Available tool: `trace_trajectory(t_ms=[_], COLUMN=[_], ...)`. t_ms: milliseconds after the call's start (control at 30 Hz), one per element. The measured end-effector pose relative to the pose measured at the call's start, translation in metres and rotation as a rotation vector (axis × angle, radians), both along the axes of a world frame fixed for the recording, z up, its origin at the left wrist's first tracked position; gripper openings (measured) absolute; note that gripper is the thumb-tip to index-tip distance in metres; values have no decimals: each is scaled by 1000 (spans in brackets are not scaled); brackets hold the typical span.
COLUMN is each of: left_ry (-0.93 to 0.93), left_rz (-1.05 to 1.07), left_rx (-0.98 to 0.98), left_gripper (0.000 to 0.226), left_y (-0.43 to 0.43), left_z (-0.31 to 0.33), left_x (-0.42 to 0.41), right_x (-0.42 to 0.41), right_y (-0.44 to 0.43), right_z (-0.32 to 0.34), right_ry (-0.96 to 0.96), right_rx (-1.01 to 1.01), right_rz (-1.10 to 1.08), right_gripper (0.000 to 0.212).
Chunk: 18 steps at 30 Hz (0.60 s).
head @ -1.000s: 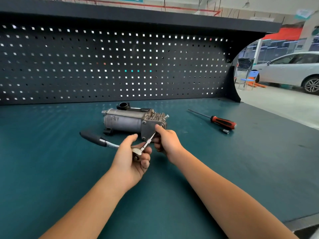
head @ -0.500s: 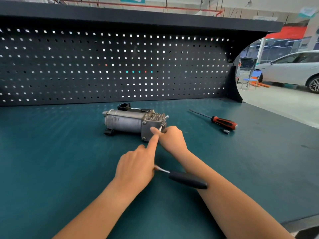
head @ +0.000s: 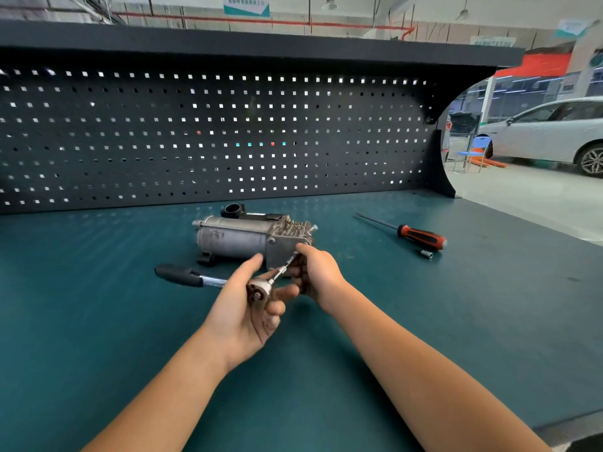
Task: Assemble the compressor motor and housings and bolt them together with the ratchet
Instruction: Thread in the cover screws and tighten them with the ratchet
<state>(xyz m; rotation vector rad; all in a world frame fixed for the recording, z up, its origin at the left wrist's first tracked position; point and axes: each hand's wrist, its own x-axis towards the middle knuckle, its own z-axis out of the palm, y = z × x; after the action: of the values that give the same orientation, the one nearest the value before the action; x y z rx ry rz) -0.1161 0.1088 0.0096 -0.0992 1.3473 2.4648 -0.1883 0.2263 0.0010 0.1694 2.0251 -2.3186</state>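
One compressor (head: 235, 238), ratchet (head: 212, 282), screwdriver (head: 419, 237), perhaps socket (head: 426, 254)

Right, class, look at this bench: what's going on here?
A person is bolting up a compressor that lies on the teal bench. The left hand grips the ratchet by its head, handle pointing left. The right hand pinches the extension where it meets the compressor's finned end, apparently guiding it onto a bolt. A screwdriver and a loose socket lie untouched to the right.
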Motion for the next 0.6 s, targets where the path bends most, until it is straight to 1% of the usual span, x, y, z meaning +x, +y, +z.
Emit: trace_trajectory(t_ms=[67,100,167,200,267,333,400,467,533,567,600], left_ry=[106,191,416,503,564,624,706,771,833,866,896], left_rz=[13,44,97,114,156,242,278,318,359,392,414], left_rx=[-260,-444,-906,-1106,-1365,-1547,-1650,-1733,-1857,-1920,-1973], left_gripper=[17,8,23,25,13,19,19,42,50,51,51], left_y=[1,4,7,9,12,12,11,8,5,4,4], left_z=[-3,-4,-15,-18,-19,-15,-13,-15,-18,-18,-17], left_x=[2,2,1,3,7,11,12,9,8,8,7], right_x=[1,1,1,0,-2,-1,-1,-3,-2,-2,-1], right_y=[2,4,4,4,4,4,4,1,-2,-3,-3], right_z=[-1,-1,-3,-4,-6,-7,-7,-6,-5,-4,-4], right_ry=[8,23,72,107,178,233,252,226,217,216,211], right_rx=[56,128,306,403,594,714,817,856,801,719,591], right_rz=[36,32,-15,-45,-98,-141,-150,-146,-148,-143,-136], right_gripper=[34,35,39,43,47,51,53,51,48,46,43])
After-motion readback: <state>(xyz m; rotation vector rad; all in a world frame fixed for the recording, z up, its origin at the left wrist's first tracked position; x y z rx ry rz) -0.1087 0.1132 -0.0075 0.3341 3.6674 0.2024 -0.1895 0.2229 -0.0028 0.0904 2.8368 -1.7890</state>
